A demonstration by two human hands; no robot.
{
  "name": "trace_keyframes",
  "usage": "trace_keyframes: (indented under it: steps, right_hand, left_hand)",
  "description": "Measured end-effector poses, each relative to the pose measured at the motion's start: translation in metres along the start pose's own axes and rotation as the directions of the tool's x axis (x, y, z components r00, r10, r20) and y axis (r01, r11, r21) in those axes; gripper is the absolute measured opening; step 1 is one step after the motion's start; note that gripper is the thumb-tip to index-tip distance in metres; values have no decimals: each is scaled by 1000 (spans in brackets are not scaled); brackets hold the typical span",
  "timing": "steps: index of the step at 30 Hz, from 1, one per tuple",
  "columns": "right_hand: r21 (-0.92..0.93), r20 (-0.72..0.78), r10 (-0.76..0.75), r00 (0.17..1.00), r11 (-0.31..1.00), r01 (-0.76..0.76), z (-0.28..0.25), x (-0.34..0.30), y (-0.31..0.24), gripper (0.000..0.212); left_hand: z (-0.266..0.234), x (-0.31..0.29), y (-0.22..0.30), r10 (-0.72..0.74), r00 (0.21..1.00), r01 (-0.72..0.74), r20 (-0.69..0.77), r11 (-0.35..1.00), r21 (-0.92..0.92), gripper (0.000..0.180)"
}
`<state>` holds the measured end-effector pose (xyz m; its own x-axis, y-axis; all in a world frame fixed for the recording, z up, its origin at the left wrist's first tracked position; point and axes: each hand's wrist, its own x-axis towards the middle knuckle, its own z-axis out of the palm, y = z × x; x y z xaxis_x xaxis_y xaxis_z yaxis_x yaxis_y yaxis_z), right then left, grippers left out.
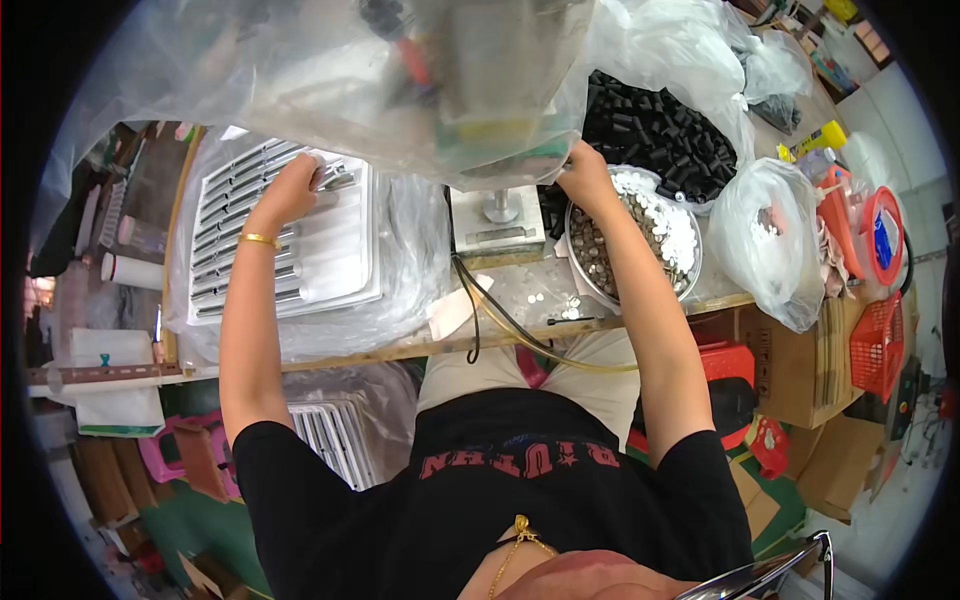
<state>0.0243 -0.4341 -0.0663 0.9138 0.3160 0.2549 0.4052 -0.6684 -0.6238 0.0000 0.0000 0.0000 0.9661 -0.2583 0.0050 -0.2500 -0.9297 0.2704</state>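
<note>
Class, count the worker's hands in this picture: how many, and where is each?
2. The left hand is over the white tray of long metal pieces; the right hand is by the clear plastic sheet, its fingertips partly hidden.

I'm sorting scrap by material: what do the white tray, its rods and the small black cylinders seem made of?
White tray: probably thin moulded plastic, smooth, with formed ridges.
Rods: likely metal, polished or plated, judging by their bright, mirror-like streaks.
Black cylinders: plastic or rubber, fairly matte, with few highlights; the look leaves it open.
</note>
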Motion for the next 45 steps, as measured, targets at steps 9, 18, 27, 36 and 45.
trace_keyframes:
  steps: [9, 18, 27, 36, 45]
  right_hand:
    - [530, -127, 148, 981, 846, -59, 2, -58, -41, 31]
    - [515, -203, 121, 972, 857, 0, 11, -39, -71, 27]
    - [419, -73, 109, 991, 905, -69, 5, -20, -81, 30]
    - [-154, -63, -142, 988, 979, 131, 14, -28, -99, 27]
    - [115, -235, 395, 888, 919, -378, -59, -77, 20, 24]
  left_hand:
    - [-17, -25, 44, 185, 955, -152, -233, 977, 151, 13]
    - [77, -37, 186, 298, 941, -229, 161, 909, -349, 33]
    - [106, 1, 209, 202, 979, -181, -18, 833, -523, 32]
    - [106, -15, 203, 287, 955, -292, -69, 881, -372, 43]
    - [99, -16, 214, 104, 993, -119, -59, 812, -571, 45]
